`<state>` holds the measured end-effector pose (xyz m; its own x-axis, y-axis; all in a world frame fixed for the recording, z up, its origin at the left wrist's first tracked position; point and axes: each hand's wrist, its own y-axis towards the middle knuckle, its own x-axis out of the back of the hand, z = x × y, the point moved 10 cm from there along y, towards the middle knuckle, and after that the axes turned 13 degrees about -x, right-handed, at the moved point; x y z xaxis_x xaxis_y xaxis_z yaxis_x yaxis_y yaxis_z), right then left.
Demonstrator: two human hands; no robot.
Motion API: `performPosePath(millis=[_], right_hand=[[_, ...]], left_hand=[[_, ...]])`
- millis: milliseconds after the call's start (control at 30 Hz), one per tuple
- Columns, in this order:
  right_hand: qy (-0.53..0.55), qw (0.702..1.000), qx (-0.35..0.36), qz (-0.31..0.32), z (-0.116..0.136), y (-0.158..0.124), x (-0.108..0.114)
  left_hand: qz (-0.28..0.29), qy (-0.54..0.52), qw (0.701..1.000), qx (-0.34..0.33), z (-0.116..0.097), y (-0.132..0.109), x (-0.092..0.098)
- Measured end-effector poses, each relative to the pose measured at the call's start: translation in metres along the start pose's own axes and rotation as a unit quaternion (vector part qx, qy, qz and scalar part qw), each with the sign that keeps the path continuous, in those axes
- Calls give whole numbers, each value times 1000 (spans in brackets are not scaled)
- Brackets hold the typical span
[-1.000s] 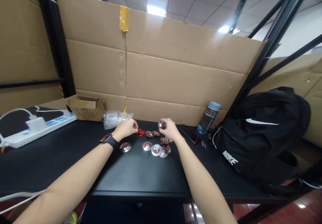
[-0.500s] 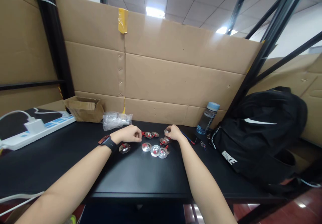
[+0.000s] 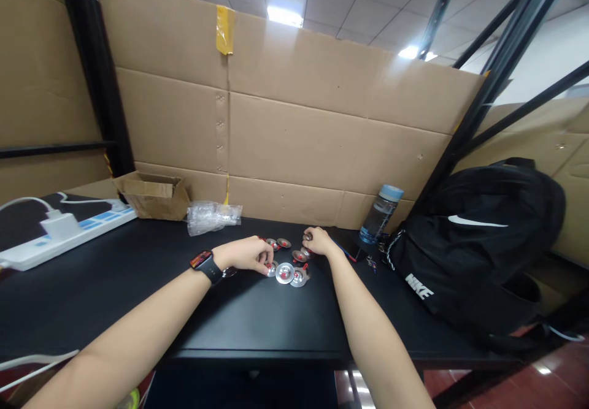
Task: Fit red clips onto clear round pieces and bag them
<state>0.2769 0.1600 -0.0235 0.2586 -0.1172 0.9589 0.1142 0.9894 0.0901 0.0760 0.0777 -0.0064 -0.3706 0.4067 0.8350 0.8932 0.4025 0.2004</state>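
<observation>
Several small silver finger cymbals with red straps lie in a loose ring on the black table. My left hand reaches in from the left, its thumb and fingers pinching the edge of a finger cymbal at the ring's left front. Beside that one are a shiny finger cymbal and another finger cymbal overlapping it. At the ring's back right, my right hand is closed on a finger cymbal, partly hidden by the fingers. A further finger cymbal sits mostly behind my left wrist.
A cardboard box and crumpled clear plastic are at the back left, near a white power strip. On the right stand a water bottle and a black backpack. A cardboard wall closes off the back.
My left hand has moved right and toward me, from behind the ring's left side onto the left front finger cymbal. My right hand stays nearly in place at the back right.
</observation>
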Motion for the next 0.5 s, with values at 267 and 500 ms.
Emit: performPosePath(millis=[267,500], right_hand=[[13,1000,2,11,1,-4,3],[66,995,47,-50,27,-14,23]], left_hand=[[-41,13,999,-28,-10,2,9],[-103,81,990,-52,-22,3,30]])
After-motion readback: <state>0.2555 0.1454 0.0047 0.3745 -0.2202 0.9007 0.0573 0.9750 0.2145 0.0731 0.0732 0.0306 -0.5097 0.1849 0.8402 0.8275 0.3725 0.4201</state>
